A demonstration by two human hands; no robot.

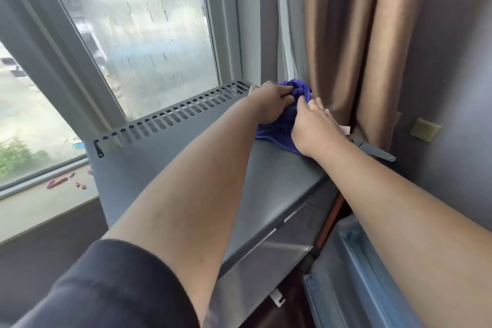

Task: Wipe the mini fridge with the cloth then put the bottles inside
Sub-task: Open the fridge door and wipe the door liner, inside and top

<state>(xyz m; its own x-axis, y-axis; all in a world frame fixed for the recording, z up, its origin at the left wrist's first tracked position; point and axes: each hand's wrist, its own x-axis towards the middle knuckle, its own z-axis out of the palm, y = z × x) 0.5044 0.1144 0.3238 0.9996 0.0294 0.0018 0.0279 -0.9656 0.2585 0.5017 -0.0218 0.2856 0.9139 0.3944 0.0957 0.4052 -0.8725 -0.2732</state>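
The crumpled blue cloth (282,117) lies on the far right corner of the flat grey top of the mini fridge (186,157), close to the brown curtain (354,48). The left hand (271,102) has its fingers closed on the upper part of the cloth, and the right hand (314,128) presses on it with fingers bent, just beside the right edge. A slotted vent strip (173,117) runs along the back edge under the window (138,29). The rest of the top is bare. The open fridge door (359,274) stands at lower right.
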